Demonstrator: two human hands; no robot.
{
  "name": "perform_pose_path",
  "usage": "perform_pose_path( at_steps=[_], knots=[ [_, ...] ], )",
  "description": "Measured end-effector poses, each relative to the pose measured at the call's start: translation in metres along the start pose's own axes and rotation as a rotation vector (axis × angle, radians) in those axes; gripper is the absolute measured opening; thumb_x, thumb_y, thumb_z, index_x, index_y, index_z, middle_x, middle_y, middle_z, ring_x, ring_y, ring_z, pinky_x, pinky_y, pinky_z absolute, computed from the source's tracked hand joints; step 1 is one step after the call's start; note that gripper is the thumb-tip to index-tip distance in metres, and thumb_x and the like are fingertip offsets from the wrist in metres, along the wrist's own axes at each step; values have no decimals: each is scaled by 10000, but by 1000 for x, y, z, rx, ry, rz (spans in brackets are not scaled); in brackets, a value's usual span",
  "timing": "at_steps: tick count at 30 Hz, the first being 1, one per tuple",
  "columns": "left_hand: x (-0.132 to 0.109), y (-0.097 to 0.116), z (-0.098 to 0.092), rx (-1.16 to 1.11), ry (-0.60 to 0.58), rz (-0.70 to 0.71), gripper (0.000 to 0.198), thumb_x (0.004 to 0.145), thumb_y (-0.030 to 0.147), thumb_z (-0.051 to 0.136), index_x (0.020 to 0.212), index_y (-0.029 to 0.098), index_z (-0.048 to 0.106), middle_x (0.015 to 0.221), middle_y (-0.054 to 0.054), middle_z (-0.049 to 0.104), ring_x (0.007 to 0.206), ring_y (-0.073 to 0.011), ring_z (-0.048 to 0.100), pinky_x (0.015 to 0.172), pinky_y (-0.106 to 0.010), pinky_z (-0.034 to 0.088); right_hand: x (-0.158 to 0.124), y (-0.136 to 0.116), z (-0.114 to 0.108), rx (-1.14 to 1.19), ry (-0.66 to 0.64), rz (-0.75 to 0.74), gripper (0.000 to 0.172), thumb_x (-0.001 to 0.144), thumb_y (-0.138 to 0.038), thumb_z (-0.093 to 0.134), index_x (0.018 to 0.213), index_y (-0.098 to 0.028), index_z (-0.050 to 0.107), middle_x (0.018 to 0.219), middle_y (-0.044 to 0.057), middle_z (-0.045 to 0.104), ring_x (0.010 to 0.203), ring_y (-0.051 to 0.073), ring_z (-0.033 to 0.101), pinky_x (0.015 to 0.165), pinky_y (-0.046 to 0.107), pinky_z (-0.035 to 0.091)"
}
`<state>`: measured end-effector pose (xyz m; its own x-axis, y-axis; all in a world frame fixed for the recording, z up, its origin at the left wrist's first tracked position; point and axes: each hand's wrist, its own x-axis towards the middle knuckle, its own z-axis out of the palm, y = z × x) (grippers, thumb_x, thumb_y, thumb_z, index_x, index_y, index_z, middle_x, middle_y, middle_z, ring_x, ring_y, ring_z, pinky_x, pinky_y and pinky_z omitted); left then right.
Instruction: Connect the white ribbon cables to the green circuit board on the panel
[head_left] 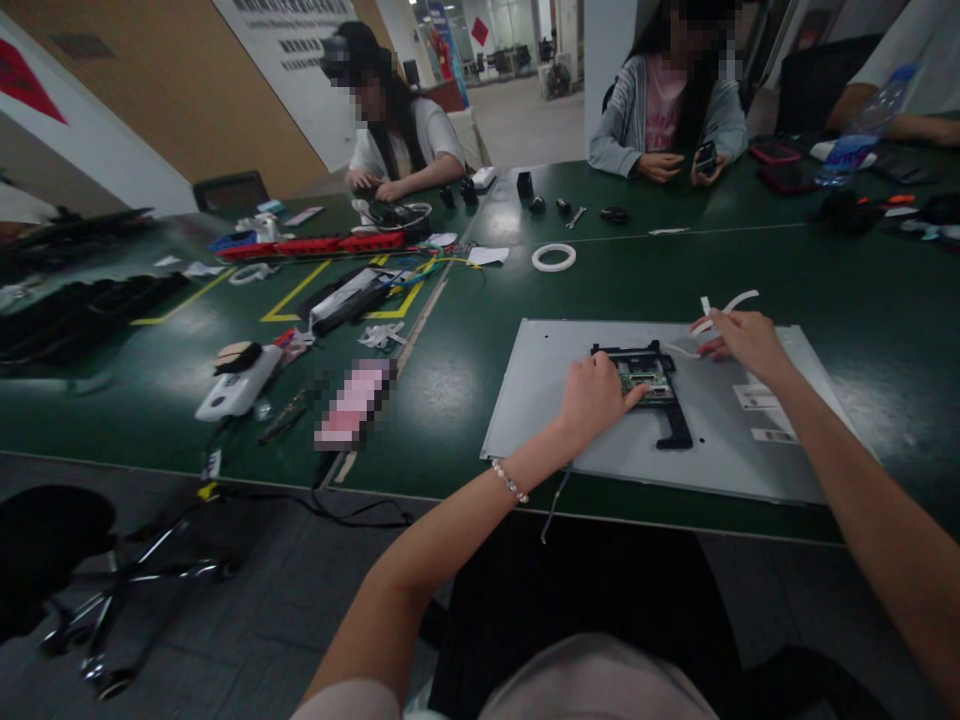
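A flat grey panel [547, 360] lies on the green table in front of me. On it rests a black plastic frame [675, 425] with a green circuit board [651, 382] set inside. My left hand [592, 400] grips the frame's left side, thumb reaching over the board. Above the panel's far right part, my right hand [739, 345] pinches a thin white strip [739, 300], its ends sticking up. A pale strip [681, 350] also runs from near the right fingers toward the frame; whether it is the same piece I cannot tell. A thin grey cable hangs over the near table edge.
A white tape roll [553, 258] lies beyond the panel. To the left are a phone [356, 402], a white device [240, 382], crumpled white scraps [382, 335] and a black pack with wires [352, 298]. Two people sit across the table; a wheeled chair [105, 600] stands at lower left.
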<state>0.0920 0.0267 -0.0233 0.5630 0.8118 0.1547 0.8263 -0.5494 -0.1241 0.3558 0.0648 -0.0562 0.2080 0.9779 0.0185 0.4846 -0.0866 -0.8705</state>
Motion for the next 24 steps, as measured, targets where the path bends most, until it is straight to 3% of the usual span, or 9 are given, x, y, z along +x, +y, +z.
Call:
perform_pose_path(
  at_steps=[4,7,12,15,24],
  knots=[
    [-1,-3,1,-31,9,26,682,923,637,232,963,85,631,954,-152,572,849,-251,513,672,-338,347,-3,0,-2,-222,73,-101,479,933,-534,376,964,-179,696,803,75,671,666,189,644,613,300,507],
    [-2,-4,2,-46,19,15,663,923,631,241,1027,92,612,992,-151,574,874,-256,504,682,-346,359,-3,-2,-2,-416,107,-289,419,948,-453,367,972,-190,693,930,72,681,805,194,642,757,309,482],
    [-3,-4,5,-71,42,-4,626,933,601,246,1106,95,572,1037,-146,567,895,-259,504,687,-351,374,-4,-5,2,-579,-141,-493,336,926,-398,420,922,-179,674,1057,73,656,904,202,615,779,308,453],
    [-4,-5,6,-75,45,-4,613,939,585,236,1121,98,560,1054,-143,563,905,-260,503,689,-351,382,-6,-7,3,-647,-189,-540,328,921,-398,431,1012,-191,668,1048,70,642,917,203,600,794,319,445],
    [-4,-5,5,-95,41,1,604,942,572,243,1160,94,542,1058,-148,564,925,-265,506,690,-352,396,-14,-16,13,-885,-108,-565,269,864,-338,483,1001,-199,669,1006,65,623,864,205,573,657,310,404]
  ],
)
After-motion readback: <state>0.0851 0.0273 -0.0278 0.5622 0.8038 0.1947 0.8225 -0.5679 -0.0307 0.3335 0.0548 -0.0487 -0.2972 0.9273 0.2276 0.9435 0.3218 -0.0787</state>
